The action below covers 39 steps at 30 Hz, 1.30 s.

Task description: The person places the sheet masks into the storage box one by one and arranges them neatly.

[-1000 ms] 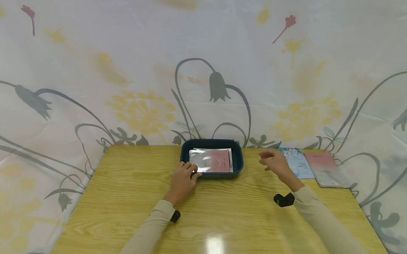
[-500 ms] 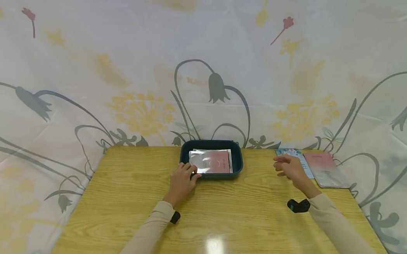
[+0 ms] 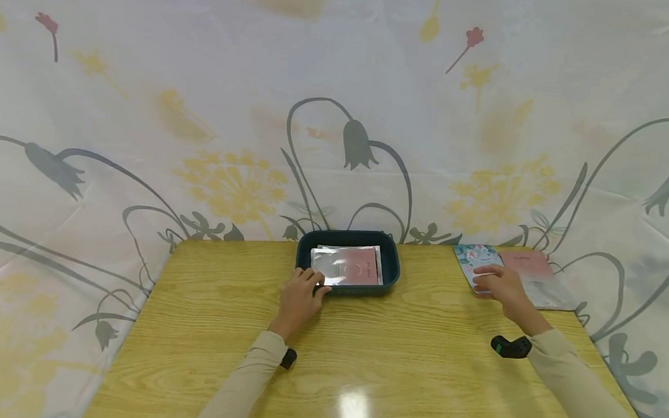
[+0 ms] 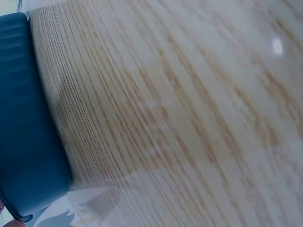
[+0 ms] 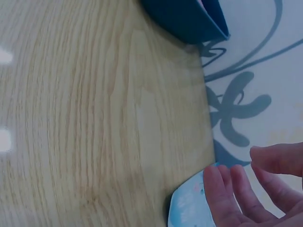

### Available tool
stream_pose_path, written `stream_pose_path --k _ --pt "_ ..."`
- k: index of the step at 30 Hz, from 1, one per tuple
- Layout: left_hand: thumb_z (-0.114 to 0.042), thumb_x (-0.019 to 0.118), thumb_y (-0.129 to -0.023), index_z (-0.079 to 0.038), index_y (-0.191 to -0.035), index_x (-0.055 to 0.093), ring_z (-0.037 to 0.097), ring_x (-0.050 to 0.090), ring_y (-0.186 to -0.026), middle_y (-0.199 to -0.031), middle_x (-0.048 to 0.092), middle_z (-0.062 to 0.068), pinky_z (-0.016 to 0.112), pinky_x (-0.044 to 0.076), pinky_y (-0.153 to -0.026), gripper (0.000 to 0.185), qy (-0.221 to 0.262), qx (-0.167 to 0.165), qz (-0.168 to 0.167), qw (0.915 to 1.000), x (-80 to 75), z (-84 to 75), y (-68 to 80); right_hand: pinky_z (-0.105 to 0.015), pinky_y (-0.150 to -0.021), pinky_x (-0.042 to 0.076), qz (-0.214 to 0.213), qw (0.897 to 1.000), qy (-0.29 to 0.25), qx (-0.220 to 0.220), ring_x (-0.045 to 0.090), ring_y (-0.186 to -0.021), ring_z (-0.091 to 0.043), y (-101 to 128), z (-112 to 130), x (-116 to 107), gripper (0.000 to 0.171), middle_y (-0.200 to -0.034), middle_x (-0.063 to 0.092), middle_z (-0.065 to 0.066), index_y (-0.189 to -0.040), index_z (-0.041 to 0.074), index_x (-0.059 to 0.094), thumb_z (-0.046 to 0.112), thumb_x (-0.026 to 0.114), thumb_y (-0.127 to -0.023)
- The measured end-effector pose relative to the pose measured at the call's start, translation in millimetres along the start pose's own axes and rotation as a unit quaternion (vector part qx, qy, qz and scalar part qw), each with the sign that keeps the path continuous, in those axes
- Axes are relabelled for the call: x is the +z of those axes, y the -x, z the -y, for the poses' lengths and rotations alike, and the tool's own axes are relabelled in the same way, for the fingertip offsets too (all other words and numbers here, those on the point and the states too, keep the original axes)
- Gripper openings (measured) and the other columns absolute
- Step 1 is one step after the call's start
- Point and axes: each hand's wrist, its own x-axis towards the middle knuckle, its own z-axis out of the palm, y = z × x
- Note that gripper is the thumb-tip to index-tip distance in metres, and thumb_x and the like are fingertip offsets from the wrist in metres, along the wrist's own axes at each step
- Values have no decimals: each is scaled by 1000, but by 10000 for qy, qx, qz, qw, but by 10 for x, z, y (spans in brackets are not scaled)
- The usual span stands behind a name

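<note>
A dark blue tray (image 3: 391,267) stands at the table's far middle, with a pink and silver packet (image 3: 354,264) lying flat on another packet inside it. My left hand (image 3: 301,291) holds the tray's front left corner, fingers curled over the rim. The left wrist view shows only the tray's outer wall (image 4: 23,118) and bare wood. At the far right, my right hand (image 3: 501,283) lies with straight fingers on a light blue patterned packet (image 3: 475,256). In the right wrist view, the fingers (image 5: 227,189) reach over the blue packet's corner (image 5: 187,210); the tray (image 5: 184,19) is at the top.
A pink packet (image 3: 532,275) lies beside the blue one, near the table's right edge. The wooden table (image 3: 394,360) is backed and flanked by a flower-printed cloth (image 3: 339,126). Small black cameras sit on both wrists.
My right hand has moved to the right, away from the tray, and come down on the blue packet. The left hand and the tray have stayed put.
</note>
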Motion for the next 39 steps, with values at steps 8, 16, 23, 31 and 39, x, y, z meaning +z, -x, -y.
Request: stream_pose_path --k 8,16,23,31,39 --pt "-34 66 -76 -17 -76 58 17 44 -66 -72 50 -3 28 35 -40 19 -34 58 -101 9999 17 12 8 -41 -79 45 -92 9991 -304 275 63 -80 -18 59 -115 -109 42 -101 49 -16 -124 -17 31 6 42 -89" --pt "-35 67 -76 -17 -75 58 16 43 -65 -71 49 -4 24 32 -40 20 -87 107 -153 9998 30 25 8 -37 -81 45 27 9876 -1260 935 63 -81 -19 28 -289 -215 51 -89 57 -14 -129 -18 20 5 41 -88" --pt "-31 68 -75 -16 -72 55 18 42 -63 -69 46 -3 24 29 -36 20 -4 270 -499 9984 4 6 -10 -34 -83 44 100 9502 -2531 1814 63 -81 -18 -47 -526 -268 39 -82 59 -2 -120 -2 39 6 53 -85" --pt "-29 71 -72 -15 -73 56 18 43 -64 -69 47 -3 26 32 -38 20 -11 284 -324 9991 -42 -21 -38 -32 -83 44 -342 9260 -3162 2034 64 -77 -19 4 -340 -97 23 -75 61 -8 -104 -6 43 -8 49 -83" --pt "-28 71 -72 -16 -74 58 17 43 -65 -71 50 -3 26 34 -41 18 -13 122 -119 9999 -32 -17 -18 -29 -76 47 -1587 9051 -3136 2393 65 -72 -17 -148 -407 60 66 -64 61 -3 -134 -7 11 -5 51 -81"
